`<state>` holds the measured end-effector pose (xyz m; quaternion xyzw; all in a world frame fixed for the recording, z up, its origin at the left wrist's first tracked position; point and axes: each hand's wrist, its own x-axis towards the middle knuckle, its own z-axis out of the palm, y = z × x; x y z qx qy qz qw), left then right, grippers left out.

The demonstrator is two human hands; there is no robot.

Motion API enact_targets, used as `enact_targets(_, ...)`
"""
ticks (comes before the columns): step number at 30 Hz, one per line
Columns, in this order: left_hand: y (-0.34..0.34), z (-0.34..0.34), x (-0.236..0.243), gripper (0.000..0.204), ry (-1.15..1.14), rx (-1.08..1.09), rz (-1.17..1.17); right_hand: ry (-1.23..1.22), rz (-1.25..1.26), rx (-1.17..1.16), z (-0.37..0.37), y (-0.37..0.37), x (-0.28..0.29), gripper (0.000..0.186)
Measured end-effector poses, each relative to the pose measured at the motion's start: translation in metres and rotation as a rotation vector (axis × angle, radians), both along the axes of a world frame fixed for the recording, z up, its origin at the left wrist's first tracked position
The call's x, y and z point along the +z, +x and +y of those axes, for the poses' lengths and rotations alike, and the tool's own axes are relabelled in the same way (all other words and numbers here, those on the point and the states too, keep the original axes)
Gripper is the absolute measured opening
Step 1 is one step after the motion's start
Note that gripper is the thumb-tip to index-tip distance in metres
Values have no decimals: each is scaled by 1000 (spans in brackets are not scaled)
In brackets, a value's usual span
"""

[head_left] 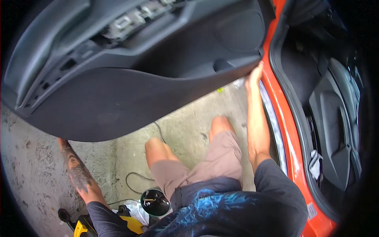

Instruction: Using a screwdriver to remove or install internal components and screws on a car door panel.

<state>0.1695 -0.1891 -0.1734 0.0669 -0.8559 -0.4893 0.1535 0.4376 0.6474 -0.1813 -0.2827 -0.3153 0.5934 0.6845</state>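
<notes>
A large dark grey car door trim panel [130, 75] fills the upper left of the head view, lifted off the orange car [290, 134]. My right hand [254, 75] grips the panel's lower right corner, arm stretched along the orange door sill. My left forearm [77, 168] reaches up under the panel's lower left edge; the hand itself is hidden behind the panel. My knees in beige shorts [213, 156] are bent over the concrete floor below.
The open car interior [335, 130] with black trim lies to the right. On the concrete [35, 170] near my feet lie a black cable [132, 177], a dark round container [155, 201], a yellow-and-black tool [85, 227] and crumpled white plastic [138, 211].
</notes>
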Motion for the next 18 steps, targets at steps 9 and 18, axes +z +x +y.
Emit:
enact_targets(9,-112,121,99,57,564,-139,210,714,-1238,1986,-293,52,-35,34)
enact_targets(18,-93,164,125,55,640,-119,335,656,-1334,1494,-283,83,-113,42)
